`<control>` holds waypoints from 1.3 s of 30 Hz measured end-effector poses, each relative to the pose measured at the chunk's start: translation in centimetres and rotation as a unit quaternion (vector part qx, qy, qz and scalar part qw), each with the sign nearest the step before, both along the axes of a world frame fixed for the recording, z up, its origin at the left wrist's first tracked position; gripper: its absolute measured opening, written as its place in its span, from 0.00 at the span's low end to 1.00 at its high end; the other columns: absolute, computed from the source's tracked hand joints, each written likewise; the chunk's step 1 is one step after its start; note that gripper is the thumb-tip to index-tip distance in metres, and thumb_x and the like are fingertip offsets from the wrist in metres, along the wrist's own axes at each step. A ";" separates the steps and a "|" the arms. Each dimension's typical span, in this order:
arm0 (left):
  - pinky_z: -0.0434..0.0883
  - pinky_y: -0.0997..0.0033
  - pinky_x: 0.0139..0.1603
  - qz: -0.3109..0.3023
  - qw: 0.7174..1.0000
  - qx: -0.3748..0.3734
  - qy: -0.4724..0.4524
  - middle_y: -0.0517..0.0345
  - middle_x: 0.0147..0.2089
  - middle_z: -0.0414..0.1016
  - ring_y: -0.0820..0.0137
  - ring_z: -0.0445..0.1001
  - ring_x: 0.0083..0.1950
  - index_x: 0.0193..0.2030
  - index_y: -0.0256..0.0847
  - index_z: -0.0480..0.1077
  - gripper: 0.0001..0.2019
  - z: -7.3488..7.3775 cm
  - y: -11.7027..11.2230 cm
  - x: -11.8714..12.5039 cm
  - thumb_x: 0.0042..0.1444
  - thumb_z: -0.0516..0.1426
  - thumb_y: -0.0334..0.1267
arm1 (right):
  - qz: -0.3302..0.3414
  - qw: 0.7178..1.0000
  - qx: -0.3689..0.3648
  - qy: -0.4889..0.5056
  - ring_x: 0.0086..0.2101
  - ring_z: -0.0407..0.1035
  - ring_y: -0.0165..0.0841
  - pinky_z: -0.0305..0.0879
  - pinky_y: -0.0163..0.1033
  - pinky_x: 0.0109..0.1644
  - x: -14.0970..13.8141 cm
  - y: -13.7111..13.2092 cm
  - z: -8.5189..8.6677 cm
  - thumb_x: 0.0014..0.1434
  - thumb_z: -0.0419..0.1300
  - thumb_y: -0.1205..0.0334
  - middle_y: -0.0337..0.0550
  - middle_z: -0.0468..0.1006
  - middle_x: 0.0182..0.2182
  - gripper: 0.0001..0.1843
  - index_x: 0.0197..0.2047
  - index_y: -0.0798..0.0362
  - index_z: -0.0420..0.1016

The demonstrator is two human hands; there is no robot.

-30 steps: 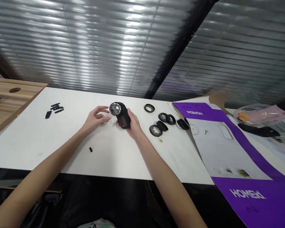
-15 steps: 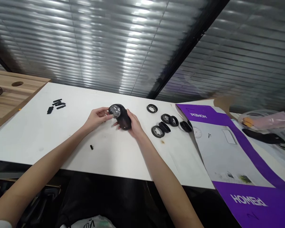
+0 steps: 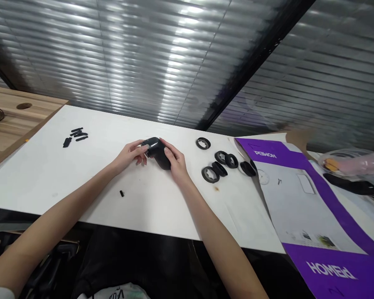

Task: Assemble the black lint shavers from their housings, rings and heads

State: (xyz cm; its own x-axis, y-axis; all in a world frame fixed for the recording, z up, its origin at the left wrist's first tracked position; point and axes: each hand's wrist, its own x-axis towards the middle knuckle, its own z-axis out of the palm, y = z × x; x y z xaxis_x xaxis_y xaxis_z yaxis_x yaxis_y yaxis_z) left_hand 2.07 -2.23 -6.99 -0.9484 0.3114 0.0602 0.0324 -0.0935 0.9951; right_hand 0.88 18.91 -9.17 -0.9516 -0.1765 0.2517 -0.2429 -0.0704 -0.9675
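Note:
A black fabric shaver [image 3: 162, 158] is held between my two hands above the white table. My right hand [image 3: 177, 162] wraps round its body, with the thumb on top. At the head end, my left hand [image 3: 131, 156] grips the shaver with the thumb on its upper side and fingers beneath. The shaver's perforated metal face is turned away, mostly hidden by my left fingers. A small black piece [image 3: 121, 193] lies on the table in front of my left forearm.
Several black rings [image 3: 210, 175] lie to the right on the white table [image 3: 162, 207]. Small black strips [image 3: 78, 133] lie at the left. A purple and white printed sheet [image 3: 299, 199] covers the right side. A wooden board [image 3: 46, 101] adjoins on the left; slatted blinds [image 3: 127, 62] stand behind.
The fabric shaver has been rolled over in my hands, so its metal face no longer points up at me. My right thumb now shows on top of it.

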 end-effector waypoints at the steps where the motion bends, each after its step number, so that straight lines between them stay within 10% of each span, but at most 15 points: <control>1: 0.67 0.67 0.31 -0.001 1.000 0.011 -0.015 0.49 0.34 0.79 0.66 0.76 0.30 0.44 0.37 0.74 0.24 -0.2 0.0 -0.2 0.59 0.65 0.59 | 0.005 1.000 0.010 0.003 0.64 0.71 0.47 0.64 0.52 0.72 0.1 0.0 0.0 0.63 0.66 0.38 0.45 0.81 0.62 0.28 0.59 0.46 0.84; 39: 0.70 0.67 0.40 -0.029 0.998 -0.045 0.040 0.55 0.34 0.77 0.68 0.73 0.34 0.48 0.39 0.76 0.20 -1.2 -0.6 -0.2 0.68 0.61 0.56 | -0.033 0.997 0.050 0.055 0.51 0.77 0.41 0.74 0.47 0.57 0.5 -1.0 -0.7 0.67 0.63 0.36 0.46 0.83 0.52 0.24 0.53 0.46 0.77</control>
